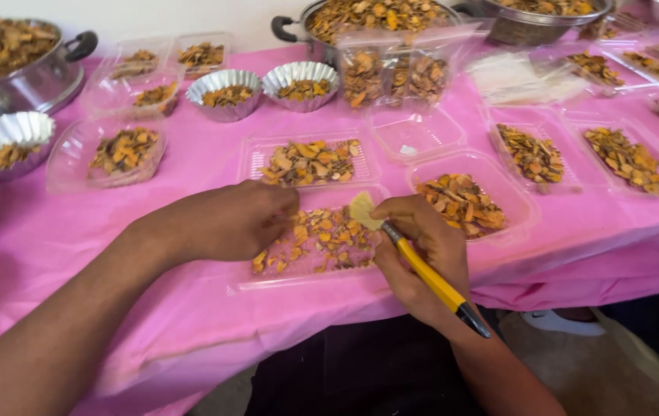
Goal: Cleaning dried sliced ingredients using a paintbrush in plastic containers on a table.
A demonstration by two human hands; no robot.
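Nearest the camera, the right hand grips a yellow-handled tool and a pale dried slice. Left hand rests curled at the clear tray of orange-brown pieces on the pink bench; whether it grasps anything cannot be told.

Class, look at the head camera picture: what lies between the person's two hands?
In the head view, between the left hand and the right hand lies a clear plastic tray of orange-brown dried pieces. The right hand holds a yellow tool.

Glossy clear plastic tray, pink cloth
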